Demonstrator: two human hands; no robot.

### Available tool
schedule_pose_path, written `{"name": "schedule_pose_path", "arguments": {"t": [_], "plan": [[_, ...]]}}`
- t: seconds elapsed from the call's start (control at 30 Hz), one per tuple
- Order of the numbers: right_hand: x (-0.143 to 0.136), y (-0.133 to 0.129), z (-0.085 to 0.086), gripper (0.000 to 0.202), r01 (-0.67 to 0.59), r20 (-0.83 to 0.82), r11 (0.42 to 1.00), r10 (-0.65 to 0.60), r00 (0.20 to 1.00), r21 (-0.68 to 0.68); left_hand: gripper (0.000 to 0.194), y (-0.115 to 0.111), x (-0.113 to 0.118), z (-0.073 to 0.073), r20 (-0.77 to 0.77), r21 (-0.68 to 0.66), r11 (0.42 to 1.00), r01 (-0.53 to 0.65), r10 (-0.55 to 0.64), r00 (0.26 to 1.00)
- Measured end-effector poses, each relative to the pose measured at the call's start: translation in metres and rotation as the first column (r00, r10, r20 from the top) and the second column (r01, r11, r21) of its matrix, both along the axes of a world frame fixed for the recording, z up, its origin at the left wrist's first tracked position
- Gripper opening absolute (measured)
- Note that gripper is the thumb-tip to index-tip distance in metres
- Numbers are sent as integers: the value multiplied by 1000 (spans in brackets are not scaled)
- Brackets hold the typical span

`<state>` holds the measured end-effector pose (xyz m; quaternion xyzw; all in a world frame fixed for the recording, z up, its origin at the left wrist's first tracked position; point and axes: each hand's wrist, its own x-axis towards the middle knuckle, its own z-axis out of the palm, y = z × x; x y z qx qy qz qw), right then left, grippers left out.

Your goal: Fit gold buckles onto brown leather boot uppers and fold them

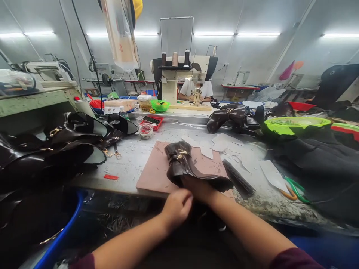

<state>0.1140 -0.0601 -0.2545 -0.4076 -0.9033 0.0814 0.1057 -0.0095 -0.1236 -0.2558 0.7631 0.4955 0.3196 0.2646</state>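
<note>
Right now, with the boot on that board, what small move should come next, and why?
Perhaps bring the left hand up to steady the outside of the boot: the right hand is partly hidden at its near edge, the left is curled just in front, and no hand shows on the boot's upper side above the pink board.

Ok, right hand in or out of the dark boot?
Partly in, apparently: the right hand passes the near edge of the dark boot, fingers hidden.

left hand [178,206] curled, right hand [198,189] partly hidden, forearms [134,239] bare
</note>
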Motion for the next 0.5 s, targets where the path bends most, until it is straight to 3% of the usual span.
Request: {"name": "schedule_pose_path", "arguments": {"t": [0.07,0.1,0.3,0.5], "plan": [[12,-4,-5,33,-5,-4,1000,5,1000,-4,26,15,-17,0,-339,317,945,78,36,940],[18,-5,-6,33,12,-12,1000,-12,1000,-4,28,24,-24,-1,-427,372,919,132,44,903],[45,7,-9,43,134,-102,988,-141,985,-76,28,63,-29,0,-614,391,831,394,-83,785],[47,15,-7,12,160,-235,976,-193,953,-151,17,58,-16,14,-713,331,764,554,-183,677]]}}
